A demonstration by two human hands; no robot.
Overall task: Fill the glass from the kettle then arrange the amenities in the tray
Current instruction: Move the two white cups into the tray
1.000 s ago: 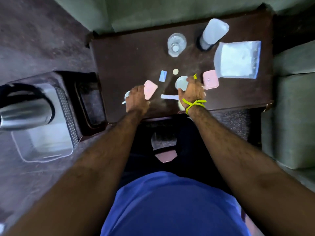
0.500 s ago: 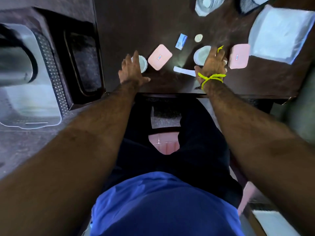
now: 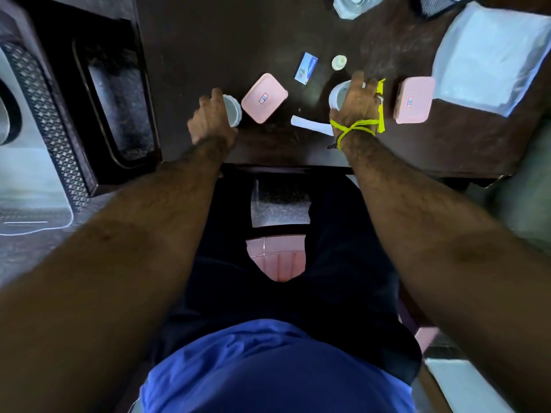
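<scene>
Dark wood makes up the low table [image 3: 226,49], seen from above with small amenities scattered on it. At its near left edge the left hand [image 3: 210,119] lies against a small white cup [image 3: 233,110], fingers curled over its left side; whether they actually grip it I cannot tell. Just to the right of that cup sits a pink soap box [image 3: 264,97]. The right hand [image 3: 356,104], with a yellow band at its wrist, rests with spread fingers over a second white cup [image 3: 338,93], covering most of it. A white strip [image 3: 310,125] lies between the two hands. A second pink box [image 3: 413,99] sits just right of the right hand, beside a folded white towel [image 3: 492,55]. Farther back lie a blue sachet [image 3: 306,68] and a small round cap [image 3: 339,62]. The glass [image 3: 348,5] stands at the top edge, well apart from both hands. A dark tray [image 3: 119,90] sits left of the table.
</scene>
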